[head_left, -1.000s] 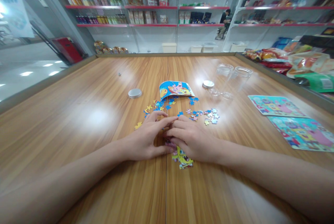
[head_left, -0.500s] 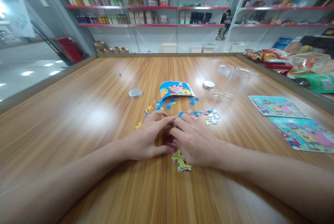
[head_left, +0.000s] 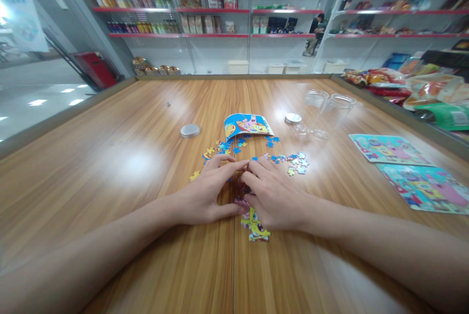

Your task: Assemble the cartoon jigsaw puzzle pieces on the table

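A partly joined jigsaw puzzle (head_left: 257, 226) with a yellow cartoon figure lies on the wooden table, half covered by my hands. My left hand (head_left: 207, 192) curves around its left side. Thumb and fingers are spread wide, with the thumb tip touching the pink pieces and the index fingertip meeting my right fingers. Over the puzzle's right side, my right hand (head_left: 274, 197) has its fingers bent and pressed together on a jigsaw piece, mostly hidden beneath them. Loose yellow and blue pieces (head_left: 223, 148) lie beyond my left hand, and more loose pieces (head_left: 298, 162) beyond my right.
A curved picture card (head_left: 247, 124) stands behind the loose pieces, between two silver lids (head_left: 190, 131) (head_left: 293, 118). Clear jars (head_left: 339, 111) stand at the back right. Two picture sheets (head_left: 392, 149) (head_left: 428, 187) lie at right. Packaged goods (head_left: 436, 89) sit beyond the table's right edge.
My right hand has shifted slightly, its fingers and thumb drawing up a little, so more of the yellow figure shows. My left hand stays almost still.
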{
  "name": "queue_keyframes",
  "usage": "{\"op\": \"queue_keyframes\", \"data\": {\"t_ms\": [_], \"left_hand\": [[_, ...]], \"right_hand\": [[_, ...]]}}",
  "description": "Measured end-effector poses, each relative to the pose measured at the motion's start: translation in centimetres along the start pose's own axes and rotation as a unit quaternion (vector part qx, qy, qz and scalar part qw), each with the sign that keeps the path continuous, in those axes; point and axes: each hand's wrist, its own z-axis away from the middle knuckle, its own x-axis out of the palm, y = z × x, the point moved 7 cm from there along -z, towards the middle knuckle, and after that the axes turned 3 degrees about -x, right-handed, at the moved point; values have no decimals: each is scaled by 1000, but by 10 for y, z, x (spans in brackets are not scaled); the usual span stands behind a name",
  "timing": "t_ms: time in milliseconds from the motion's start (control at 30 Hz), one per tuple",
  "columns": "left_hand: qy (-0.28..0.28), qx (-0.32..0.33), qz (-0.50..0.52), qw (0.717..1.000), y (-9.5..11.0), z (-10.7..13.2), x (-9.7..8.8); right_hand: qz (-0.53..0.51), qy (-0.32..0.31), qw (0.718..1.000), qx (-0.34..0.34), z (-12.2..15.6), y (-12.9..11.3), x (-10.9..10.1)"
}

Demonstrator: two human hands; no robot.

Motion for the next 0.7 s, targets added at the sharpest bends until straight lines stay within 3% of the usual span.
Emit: {"op": "queue_keyframes", "data": {"t_ms": [400, 700], "left_hand": [[2, 4, -2, 1000, 1, 0, -1], [-3, 1, -4, 1000, 0, 1, 0]], "right_hand": [[-55, 6, 998, 13, 1, 5, 1], [-97, 11, 994, -46, -1, -2, -2]]}}
